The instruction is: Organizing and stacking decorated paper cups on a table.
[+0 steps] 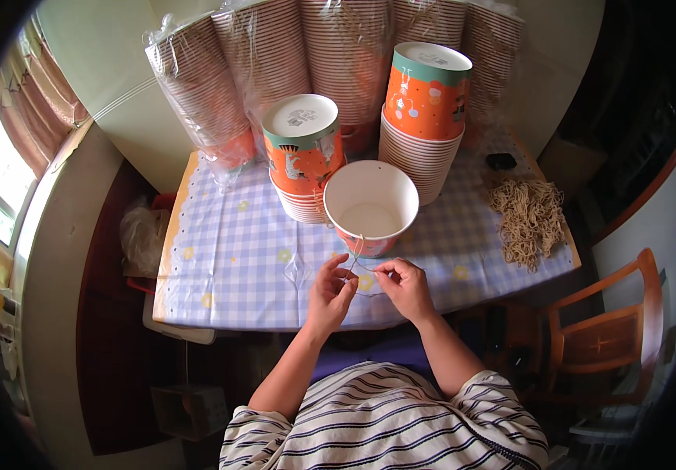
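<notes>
An open paper bucket point(371, 190), white inside and orange and green outside, stands upright near the table's front edge. A thin tan string point(360, 244) loops at its near side, beside the rim. My left hand point(330, 294) pinches one part of the string just in front of the bucket. Close by on the right, my right hand point(405, 287) pinches another part between thumb and fingertips. Where the string meets the bucket wall is too small to make out fully.
Behind the bucket stand two upside-down stacks of orange buckets, one left point(303, 160) and one right point(424, 117). Taller plastic-wrapped stacks point(346, 63) line the back. A heap of tan strings point(527, 223) lies at the right, near a small black object point(501, 161). A wooden chair point(608, 337) stands beyond the table.
</notes>
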`<state>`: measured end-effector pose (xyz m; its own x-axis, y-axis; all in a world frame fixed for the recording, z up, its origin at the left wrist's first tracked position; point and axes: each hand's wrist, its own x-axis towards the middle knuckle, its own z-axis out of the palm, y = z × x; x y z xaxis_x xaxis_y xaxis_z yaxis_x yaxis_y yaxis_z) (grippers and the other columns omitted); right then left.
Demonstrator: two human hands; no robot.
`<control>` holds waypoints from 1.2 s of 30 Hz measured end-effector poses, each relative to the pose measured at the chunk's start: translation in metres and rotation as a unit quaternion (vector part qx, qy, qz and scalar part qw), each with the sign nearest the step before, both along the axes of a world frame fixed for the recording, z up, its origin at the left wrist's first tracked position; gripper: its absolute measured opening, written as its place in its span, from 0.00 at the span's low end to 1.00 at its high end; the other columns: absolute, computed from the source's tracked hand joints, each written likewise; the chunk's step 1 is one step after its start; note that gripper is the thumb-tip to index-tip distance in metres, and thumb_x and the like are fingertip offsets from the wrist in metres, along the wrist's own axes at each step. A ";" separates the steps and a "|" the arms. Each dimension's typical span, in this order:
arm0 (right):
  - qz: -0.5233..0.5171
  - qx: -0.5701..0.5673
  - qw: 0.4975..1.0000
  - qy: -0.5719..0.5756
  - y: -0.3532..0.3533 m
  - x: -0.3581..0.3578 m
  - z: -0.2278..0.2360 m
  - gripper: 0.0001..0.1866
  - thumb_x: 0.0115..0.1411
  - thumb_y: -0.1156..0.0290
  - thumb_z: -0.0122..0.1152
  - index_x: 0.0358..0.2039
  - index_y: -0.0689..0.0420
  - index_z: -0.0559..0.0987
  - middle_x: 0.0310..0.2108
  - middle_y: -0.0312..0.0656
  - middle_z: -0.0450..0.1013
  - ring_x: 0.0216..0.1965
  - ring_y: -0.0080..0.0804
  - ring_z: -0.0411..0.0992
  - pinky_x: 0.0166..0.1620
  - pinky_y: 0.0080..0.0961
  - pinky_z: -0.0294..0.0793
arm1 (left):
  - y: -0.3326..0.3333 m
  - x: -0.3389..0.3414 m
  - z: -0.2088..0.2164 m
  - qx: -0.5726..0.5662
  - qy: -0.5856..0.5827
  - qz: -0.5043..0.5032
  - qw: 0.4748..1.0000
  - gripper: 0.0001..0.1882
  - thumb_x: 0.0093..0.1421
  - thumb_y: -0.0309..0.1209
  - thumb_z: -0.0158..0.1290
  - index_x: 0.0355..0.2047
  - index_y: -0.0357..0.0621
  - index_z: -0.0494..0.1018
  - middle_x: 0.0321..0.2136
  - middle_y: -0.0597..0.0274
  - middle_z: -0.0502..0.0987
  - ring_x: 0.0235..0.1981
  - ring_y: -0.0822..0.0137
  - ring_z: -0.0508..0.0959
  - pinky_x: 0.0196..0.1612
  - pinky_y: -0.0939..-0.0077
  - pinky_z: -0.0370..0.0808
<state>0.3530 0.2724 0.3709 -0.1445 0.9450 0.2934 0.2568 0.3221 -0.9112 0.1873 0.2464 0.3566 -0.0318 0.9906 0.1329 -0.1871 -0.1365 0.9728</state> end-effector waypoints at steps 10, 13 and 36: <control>0.017 0.005 1.000 0.000 0.001 -0.001 0.002 0.04 0.53 0.77 0.62 0.30 0.60 0.78 0.26 0.36 0.73 0.23 0.19 0.68 0.28 0.17 0.68 | 0.016 -0.003 0.013 -0.171 -0.130 -0.013 0.977 0.15 0.60 0.35 0.54 0.42 0.37 0.74 0.20 0.71 0.72 0.18 0.82 0.65 0.22 0.88 0.61; 0.021 0.008 1.000 -0.006 0.002 -0.001 0.002 0.04 0.53 0.76 0.62 0.30 0.60 0.78 0.26 0.37 0.73 0.23 0.20 0.69 0.28 0.18 0.69 | 0.020 -0.002 0.014 -0.176 -0.133 -0.005 0.975 0.14 0.59 0.35 0.56 0.40 0.37 0.75 0.18 0.73 0.70 0.17 0.82 0.64 0.20 0.87 0.59; 0.017 0.008 0.998 0.065 0.023 -0.043 0.002 0.03 0.58 0.77 0.57 0.32 0.62 0.77 0.26 0.38 0.77 0.28 0.21 0.73 0.31 0.20 0.73 | 0.017 0.006 0.014 -0.160 -0.208 0.054 0.963 0.05 0.57 0.28 0.52 0.29 0.40 0.75 0.18 0.69 0.71 0.19 0.81 0.66 0.21 0.88 0.59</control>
<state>0.3103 0.2951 0.3730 -0.1364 0.9355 0.3260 0.1262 0.3428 -0.9309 0.1929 0.2637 0.3702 -0.1209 0.9668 -0.2252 -0.5717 0.1177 0.8120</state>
